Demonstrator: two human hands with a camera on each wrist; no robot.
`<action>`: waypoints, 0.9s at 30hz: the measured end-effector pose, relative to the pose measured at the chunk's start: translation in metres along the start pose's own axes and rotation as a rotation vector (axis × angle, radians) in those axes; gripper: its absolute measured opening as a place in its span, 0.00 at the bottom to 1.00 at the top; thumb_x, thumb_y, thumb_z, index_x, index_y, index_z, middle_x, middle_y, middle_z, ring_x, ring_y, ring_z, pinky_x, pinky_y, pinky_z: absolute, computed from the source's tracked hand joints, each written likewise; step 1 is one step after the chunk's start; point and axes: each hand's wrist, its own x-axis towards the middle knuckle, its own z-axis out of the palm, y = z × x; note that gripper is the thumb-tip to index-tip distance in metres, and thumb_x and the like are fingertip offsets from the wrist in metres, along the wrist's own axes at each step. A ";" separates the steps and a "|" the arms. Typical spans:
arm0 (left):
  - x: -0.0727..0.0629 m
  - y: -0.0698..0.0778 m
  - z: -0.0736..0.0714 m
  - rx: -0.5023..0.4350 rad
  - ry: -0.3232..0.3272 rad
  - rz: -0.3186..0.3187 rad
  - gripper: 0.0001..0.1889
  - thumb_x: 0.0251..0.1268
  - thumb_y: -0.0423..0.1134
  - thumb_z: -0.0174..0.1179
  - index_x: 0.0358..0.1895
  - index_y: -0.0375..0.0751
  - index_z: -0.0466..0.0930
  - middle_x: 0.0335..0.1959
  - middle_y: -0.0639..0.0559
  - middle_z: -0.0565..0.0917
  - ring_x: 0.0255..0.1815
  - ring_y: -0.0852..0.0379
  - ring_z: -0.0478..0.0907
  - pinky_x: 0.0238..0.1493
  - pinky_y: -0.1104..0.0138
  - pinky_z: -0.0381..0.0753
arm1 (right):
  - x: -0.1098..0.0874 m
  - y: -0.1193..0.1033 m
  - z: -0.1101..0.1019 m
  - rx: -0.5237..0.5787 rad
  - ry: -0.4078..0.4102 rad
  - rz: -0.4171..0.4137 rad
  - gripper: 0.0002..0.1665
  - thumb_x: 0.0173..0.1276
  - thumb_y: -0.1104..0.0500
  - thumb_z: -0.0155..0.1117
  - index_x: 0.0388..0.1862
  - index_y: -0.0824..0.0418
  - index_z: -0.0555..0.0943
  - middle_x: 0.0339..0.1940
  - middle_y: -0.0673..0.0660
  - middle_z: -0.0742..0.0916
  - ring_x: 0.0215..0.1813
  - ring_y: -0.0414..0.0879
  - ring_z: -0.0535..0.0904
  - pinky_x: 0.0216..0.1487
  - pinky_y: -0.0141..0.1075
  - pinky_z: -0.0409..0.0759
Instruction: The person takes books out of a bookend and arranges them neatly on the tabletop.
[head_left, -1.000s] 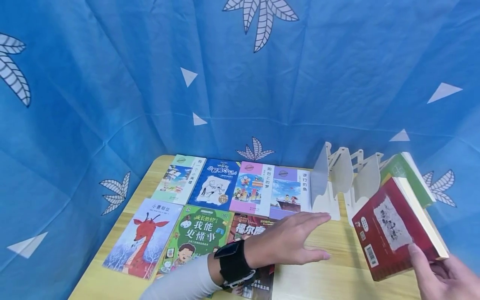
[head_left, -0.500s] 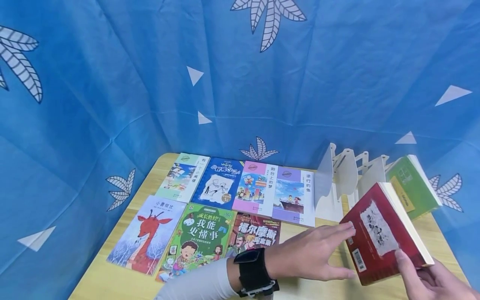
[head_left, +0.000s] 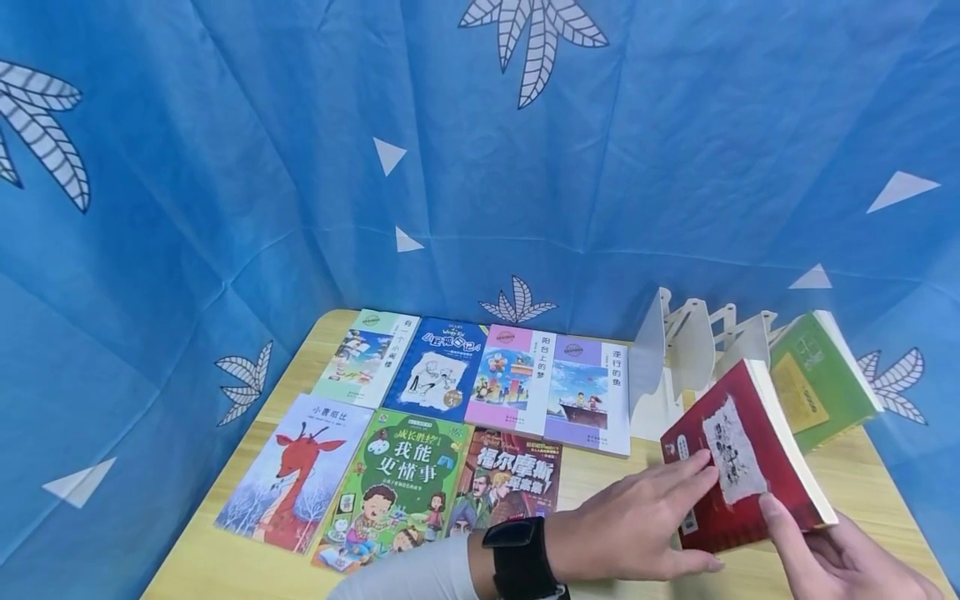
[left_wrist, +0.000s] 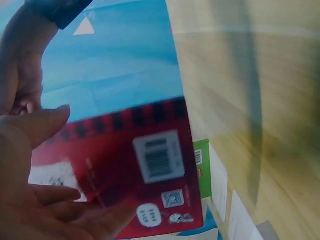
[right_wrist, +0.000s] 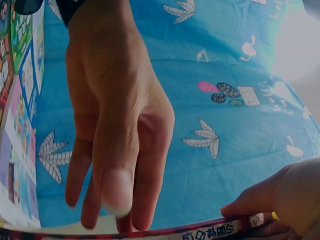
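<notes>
A red book (head_left: 757, 492) with a pale drawing panel and a barcode is held tilted above the table's right side. My right hand (head_left: 855, 558) grips its lower right edge, thumb on the cover, fingers behind it. Across the cover's left part, my left hand (head_left: 637, 525) rests extended fingers, its thumb pointing out near the bottom edge. The left wrist view shows those fingers (left_wrist: 100, 220) lying over the cover near a speech-bubble print. In the right wrist view the book's spine (right_wrist: 210, 233) runs along the bottom.
Behind the red book, a white divided book rack (head_left: 686, 358) stands with a green book (head_left: 825, 383) leaning at its right end. On the wooden table (head_left: 247, 450) lie several books in two rows, including a deer book (head_left: 288, 483). A blue curtain (head_left: 450, 167) hangs behind.
The red book has moved left in the right hand. The left hand has come right and down from beside the book, and its fingers now touch the cover.
</notes>
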 end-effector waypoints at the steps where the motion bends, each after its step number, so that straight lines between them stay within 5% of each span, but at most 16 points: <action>1: 0.000 0.000 0.002 0.002 0.022 0.007 0.48 0.72 0.66 0.56 0.86 0.50 0.45 0.86 0.60 0.52 0.83 0.67 0.59 0.75 0.74 0.68 | -0.002 -0.004 0.001 0.005 0.045 -0.001 0.33 0.77 0.53 0.64 0.73 0.71 0.72 0.60 0.80 0.83 0.39 0.68 0.90 0.26 0.34 0.89; 3: -0.001 0.001 0.005 0.017 0.076 0.025 0.48 0.73 0.65 0.57 0.85 0.47 0.46 0.86 0.57 0.55 0.83 0.65 0.60 0.75 0.74 0.68 | -0.005 -0.013 0.003 0.007 0.131 -0.012 0.31 0.74 0.55 0.68 0.70 0.69 0.76 0.58 0.78 0.85 0.37 0.65 0.90 0.25 0.23 0.84; 6: -0.002 0.003 0.009 0.076 0.191 0.062 0.47 0.72 0.63 0.59 0.83 0.41 0.52 0.83 0.52 0.64 0.80 0.62 0.65 0.73 0.72 0.71 | -0.010 -0.024 0.007 0.039 0.240 -0.033 0.29 0.69 0.57 0.74 0.65 0.69 0.81 0.54 0.76 0.87 0.30 0.32 0.89 0.26 0.10 0.74; 10: -0.003 0.004 0.015 0.187 0.343 0.109 0.42 0.72 0.61 0.62 0.77 0.35 0.64 0.76 0.45 0.74 0.75 0.56 0.73 0.66 0.71 0.78 | -0.013 -0.034 0.011 0.078 0.294 -0.049 0.25 0.66 0.60 0.76 0.60 0.69 0.85 0.51 0.75 0.88 0.28 0.04 0.70 0.26 0.09 0.71; 20: -0.006 0.004 0.021 0.231 0.536 0.191 0.33 0.63 0.44 0.64 0.69 0.28 0.73 0.65 0.40 0.84 0.68 0.54 0.80 0.63 0.68 0.80 | -0.017 -0.047 0.018 0.067 0.353 -0.009 0.25 0.61 0.59 0.81 0.53 0.72 0.87 0.45 0.77 0.89 0.24 0.03 0.66 0.22 0.12 0.71; 27: -0.007 0.004 0.022 0.282 0.577 0.148 0.30 0.60 0.40 0.67 0.65 0.30 0.77 0.62 0.44 0.86 0.65 0.58 0.83 0.60 0.70 0.82 | -0.019 -0.056 0.020 0.027 0.406 -0.082 0.26 0.54 0.59 0.85 0.48 0.72 0.88 0.39 0.76 0.90 0.22 0.04 0.65 0.19 0.14 0.68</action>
